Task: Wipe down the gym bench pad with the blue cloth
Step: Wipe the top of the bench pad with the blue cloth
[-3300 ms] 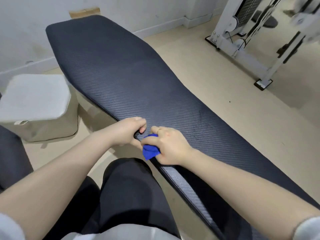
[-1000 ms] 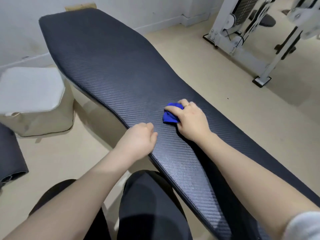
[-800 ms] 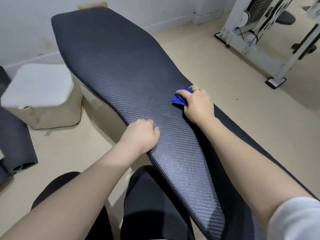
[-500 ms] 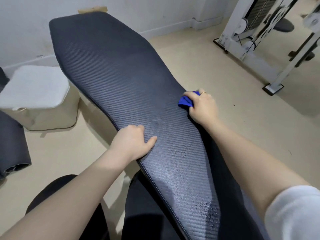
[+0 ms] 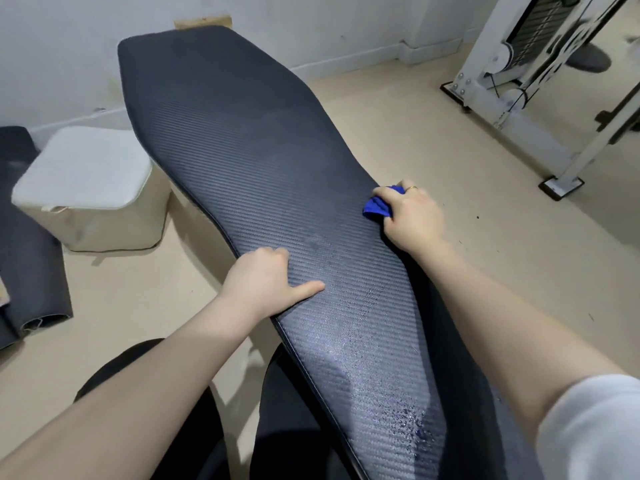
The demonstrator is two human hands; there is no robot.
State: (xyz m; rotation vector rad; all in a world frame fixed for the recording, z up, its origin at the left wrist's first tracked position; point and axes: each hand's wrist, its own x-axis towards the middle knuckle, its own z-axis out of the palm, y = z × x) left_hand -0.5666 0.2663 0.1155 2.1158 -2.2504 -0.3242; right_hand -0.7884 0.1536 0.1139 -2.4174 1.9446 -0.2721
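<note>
A long dark ribbed bench pad (image 5: 242, 150) runs from the near right to the far left of the head view. My right hand (image 5: 412, 220) presses a bunched blue cloth (image 5: 379, 206) onto the pad's right edge; most of the cloth is hidden under the fingers. My left hand (image 5: 266, 282) grips the pad's left edge, thumb lying on top, fingers curled over the side. Water droplets (image 5: 408, 424) sit on the near part of the pad.
A white-topped beige box (image 5: 90, 188) stands on the floor left of the bench. Dark rolled mats (image 5: 31, 268) lie at the far left. A white cable machine frame (image 5: 512, 84) stands at the upper right. My dark-trousered knees (image 5: 284, 403) are below the pad.
My right hand has slid the cloth from the pad's left edge, across the middle, to its right edge. My left hand has kept gripping the left edge.
</note>
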